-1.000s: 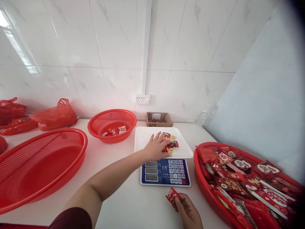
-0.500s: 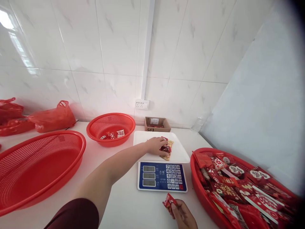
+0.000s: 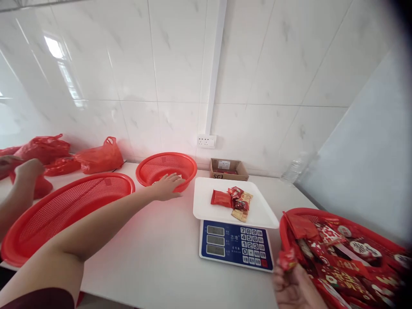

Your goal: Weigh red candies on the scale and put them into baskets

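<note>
My left hand (image 3: 165,186) reaches over the near rim of a small red mesh basket (image 3: 154,165), fingers stretched out flat with nothing visible in them. A white scale (image 3: 236,244) with a blue keypad stands to the right of it. Several red and gold candy packets (image 3: 233,199) lie on the scale's white tray (image 3: 206,206). At the bottom right my right hand (image 3: 292,287) is closed on a small red candy packet (image 3: 287,259), blurred, at the edge of a large red basket (image 3: 285,227) full of red packets.
A big red mesh basket (image 3: 71,210) sits at the left. Red plastic bags (image 3: 99,156) lie along the wall. Another person's hand (image 3: 27,169) shows at the far left. A cardboard box (image 3: 228,169), a wall socket (image 3: 206,140) and a plastic bottle (image 3: 291,171) stand at the back.
My left hand left the packets on the scale tray and moved left to the small basket. My right hand shifted right with its packet. The view turned left.
</note>
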The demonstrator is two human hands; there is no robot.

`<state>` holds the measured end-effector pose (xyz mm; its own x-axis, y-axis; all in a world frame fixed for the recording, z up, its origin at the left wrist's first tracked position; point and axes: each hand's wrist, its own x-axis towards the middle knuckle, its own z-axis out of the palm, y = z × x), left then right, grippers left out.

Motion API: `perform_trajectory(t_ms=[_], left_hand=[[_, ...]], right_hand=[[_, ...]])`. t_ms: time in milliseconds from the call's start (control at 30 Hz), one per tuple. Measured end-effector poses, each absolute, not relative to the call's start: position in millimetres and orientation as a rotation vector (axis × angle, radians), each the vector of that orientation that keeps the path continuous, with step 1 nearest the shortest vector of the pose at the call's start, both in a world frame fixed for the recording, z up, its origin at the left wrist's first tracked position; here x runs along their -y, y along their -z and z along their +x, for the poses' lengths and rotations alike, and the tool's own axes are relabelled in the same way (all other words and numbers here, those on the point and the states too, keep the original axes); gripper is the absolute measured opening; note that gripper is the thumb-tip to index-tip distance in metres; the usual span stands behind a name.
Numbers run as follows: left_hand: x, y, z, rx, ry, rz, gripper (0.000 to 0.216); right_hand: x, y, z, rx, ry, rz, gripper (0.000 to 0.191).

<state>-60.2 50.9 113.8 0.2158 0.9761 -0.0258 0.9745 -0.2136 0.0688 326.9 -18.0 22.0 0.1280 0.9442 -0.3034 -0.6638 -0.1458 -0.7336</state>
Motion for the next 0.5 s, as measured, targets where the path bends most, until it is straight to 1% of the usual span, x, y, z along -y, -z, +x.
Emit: perform_trajectory(t_ms=[33, 67, 133, 233, 300, 433, 500], left_hand=[[-49.1, -112.0, -75.6, -1.978, 0.016, 2.331, 0.061], [-47.9, -110.0, -89.6, -2.022, 0.065, 2.273, 0.059], [-46.2, -105.2, -112.6, -2.091, 0.138, 2.175, 0.050], [-43.5, -98.1, -134.8, -2.177, 0.188, 2.075, 0.038], [-41.3, -94.4, -143.7, -2.238, 0.192, 2.020, 0.036], [-37.1, -91.5, -157.1, -2.368, 0.156, 1.892, 0.045], [-35.7, -92.0, -163.7, -2.407, 0.116, 1.846, 0.041]], right_hand=[[13.3, -33.8, 331.6, 0.323, -1.429, -0.883, 0.014], [9.2, -44.3, 336.1, 0.294, -1.401, -0.835, 0.012], [3.9, -59.2, 342.7, 0.332, -1.332, -0.771, 0.019], [4.3, -65.6, 342.4, 0.480, -1.278, -0.797, 0.032], [8.6, -61.1, 336.6, 0.531, -1.284, -0.853, 0.037], [19.2, -36.1, 325.0, 0.627, -1.412, -0.967, 0.044], [24.8, -18.0, 320.7, 0.760, -1.501, -1.064, 0.048]])
